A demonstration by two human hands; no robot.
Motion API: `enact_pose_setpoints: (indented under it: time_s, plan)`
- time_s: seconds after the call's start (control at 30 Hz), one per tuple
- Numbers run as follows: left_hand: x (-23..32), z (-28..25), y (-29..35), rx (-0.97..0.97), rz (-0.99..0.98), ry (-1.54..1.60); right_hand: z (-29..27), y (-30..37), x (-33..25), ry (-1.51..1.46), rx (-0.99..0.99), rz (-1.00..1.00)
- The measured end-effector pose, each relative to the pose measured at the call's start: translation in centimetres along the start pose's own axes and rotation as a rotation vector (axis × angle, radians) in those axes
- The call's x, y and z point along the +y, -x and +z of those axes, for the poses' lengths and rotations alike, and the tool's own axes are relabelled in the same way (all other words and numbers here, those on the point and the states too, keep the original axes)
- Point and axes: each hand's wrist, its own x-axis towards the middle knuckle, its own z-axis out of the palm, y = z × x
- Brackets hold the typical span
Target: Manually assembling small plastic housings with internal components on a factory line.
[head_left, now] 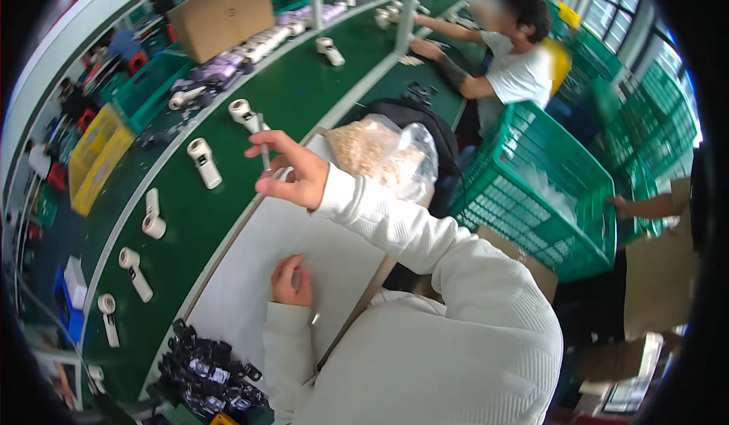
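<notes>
My right hand [296, 174] reaches over the near edge of the green conveyor belt [292, 75], its thumb and fingers closed on a thin grey metal rod-like tool [263, 145]. Just beyond the fingertips lies a white handheld device with a round head [241, 111], partly hidden; I cannot tell whether the tool touches it. My left hand [292, 281] rests on the white work surface [247, 288] with its fingers curled in. Whatever the left hand may hold is hidden. Several similar white devices [203, 163] lie spaced along the belt.
A pile of small black parts [201, 372] sits at the near left. Clear bags of beige pieces [372, 151] lie beyond my right forearm. A green crate [539, 197] stands to the right, with another person's hand [623, 207] at it. A seated co-worker [509, 53] reaches toward the belt.
</notes>
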Motion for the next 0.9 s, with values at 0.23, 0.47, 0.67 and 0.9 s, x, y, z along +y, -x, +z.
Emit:
enact_pose_setpoints:
  time_s: [0.23,0.47,0.67,0.9]
  plan:
    - [0.5,0.2,-0.3,-0.079,0.054,-0.252,-15.3,5.5,-6.5,0.578,0.256,-0.188]
    - [4.0,3.5,-0.8,-0.149,0.085,-0.404,-28.6,19.2,-12.9,0.687,0.754,0.047]
    - [4.8,5.2,-1.4,-0.199,0.060,-0.413,-30.2,28.4,-9.1,1.087,0.611,0.455]
    - [5.0,5.3,-1.1,-0.213,0.034,-0.414,-30.0,34.0,-6.8,0.942,0.977,0.556]
